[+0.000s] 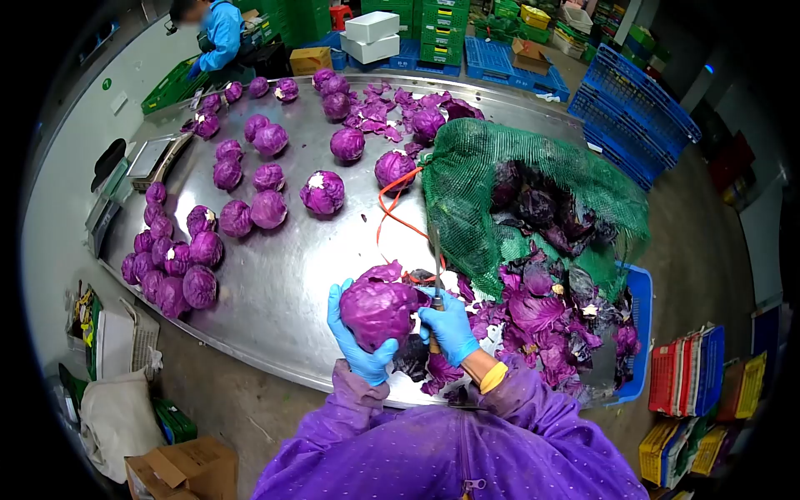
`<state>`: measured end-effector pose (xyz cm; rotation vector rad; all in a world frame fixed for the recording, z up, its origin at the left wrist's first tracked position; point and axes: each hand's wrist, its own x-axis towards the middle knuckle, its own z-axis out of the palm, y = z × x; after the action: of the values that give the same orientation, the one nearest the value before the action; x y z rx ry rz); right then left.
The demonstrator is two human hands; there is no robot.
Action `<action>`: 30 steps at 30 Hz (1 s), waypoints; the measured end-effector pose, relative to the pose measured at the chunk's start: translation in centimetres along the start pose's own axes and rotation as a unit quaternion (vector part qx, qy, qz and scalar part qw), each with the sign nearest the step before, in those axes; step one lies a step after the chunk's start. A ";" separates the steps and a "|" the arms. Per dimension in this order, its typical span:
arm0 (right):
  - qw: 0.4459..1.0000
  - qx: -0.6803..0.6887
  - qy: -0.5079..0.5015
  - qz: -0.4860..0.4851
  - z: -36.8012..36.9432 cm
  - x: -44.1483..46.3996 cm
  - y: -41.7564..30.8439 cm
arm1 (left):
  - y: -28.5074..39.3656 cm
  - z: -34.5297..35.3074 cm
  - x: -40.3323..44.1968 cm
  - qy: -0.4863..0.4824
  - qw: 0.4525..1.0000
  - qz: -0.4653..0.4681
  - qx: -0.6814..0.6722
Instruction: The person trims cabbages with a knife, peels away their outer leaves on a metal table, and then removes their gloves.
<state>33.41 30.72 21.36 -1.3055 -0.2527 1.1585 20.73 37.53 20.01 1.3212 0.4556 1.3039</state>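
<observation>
In the head view, my left hand [364, 358], in a blue glove, cups a red cabbage [373, 315] from the left and below. A loose leaf sticks up at its top. My right hand [452, 330], also gloved, is closed round the handle of a knife [436, 262], whose blade points away from me; its fingers are beside the cabbage's right side. Loose cabbage leaves [533, 312] are heaped to the right of that hand. Beyond them lies a green mesh sack [479, 179] with dark cabbages in its opening and an orange drawstring [398, 218].
Several red cabbages [322, 192] stand across the metal table [283, 312], clustered at the left. A blue crate [640, 333] adjoins the leaf heap at the right. Scales [150, 158] sit on the left edge. Another person in blue [223, 37] is at the far left; stacked crates [633, 117] stand behind.
</observation>
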 end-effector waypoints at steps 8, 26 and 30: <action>0.983 -0.179 0.002 -0.039 -4.1 1.1 -0.4 | -0.9 -1.4 -0.2 0.057 0.856 -0.310 -0.410; 0.979 -0.121 -0.028 -0.161 1.1 1.3 -1.1 | -1.4 -3.1 -1.2 0.016 0.833 -0.382 -0.399; 0.971 -0.143 -0.012 -0.192 0.0 1.3 -1.4 | 0.0 -3.1 0.9 -0.102 0.855 -0.402 -0.311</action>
<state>34.69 31.98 21.93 -1.4152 -0.6809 0.8273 18.35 39.63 19.46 0.5814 0.3327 0.5095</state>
